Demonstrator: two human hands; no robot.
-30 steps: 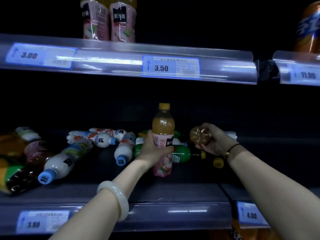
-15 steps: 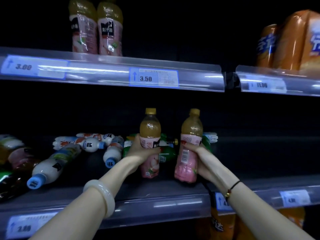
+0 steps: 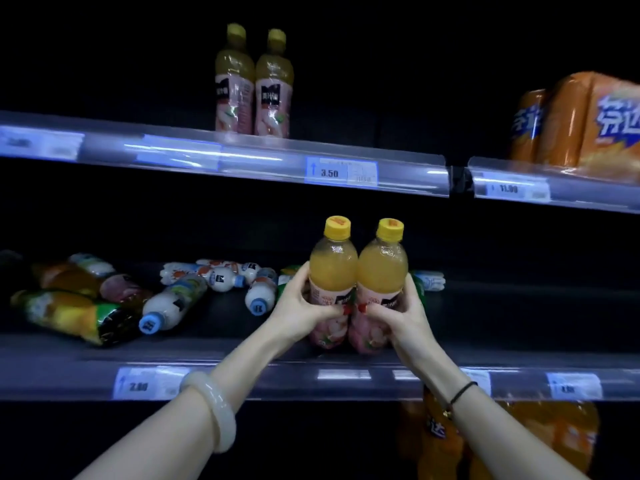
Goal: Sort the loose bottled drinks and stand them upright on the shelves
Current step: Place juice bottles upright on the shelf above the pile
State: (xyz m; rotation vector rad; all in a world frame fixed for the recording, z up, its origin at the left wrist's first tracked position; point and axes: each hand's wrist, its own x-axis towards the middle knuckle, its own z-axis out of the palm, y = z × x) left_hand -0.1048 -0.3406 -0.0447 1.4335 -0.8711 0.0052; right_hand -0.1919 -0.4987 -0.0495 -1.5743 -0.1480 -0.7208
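Two yellow-capped juice bottles [image 3: 358,282], upright and touching above the lower shelf [image 3: 242,379], left hand [image 3: 304,306] and right hand [image 3: 398,313] fingers curled round their labels, likely to join matching pair [image 3: 254,84] above.

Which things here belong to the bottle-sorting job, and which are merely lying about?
Job: left hand, gripping left juice bottle; right hand, gripping right juice bottle; white bottles lying on middle shelf; upright juice bottles on upper shelf.
Merely there: 3.50 price tag; orange soda pack; white bangle.
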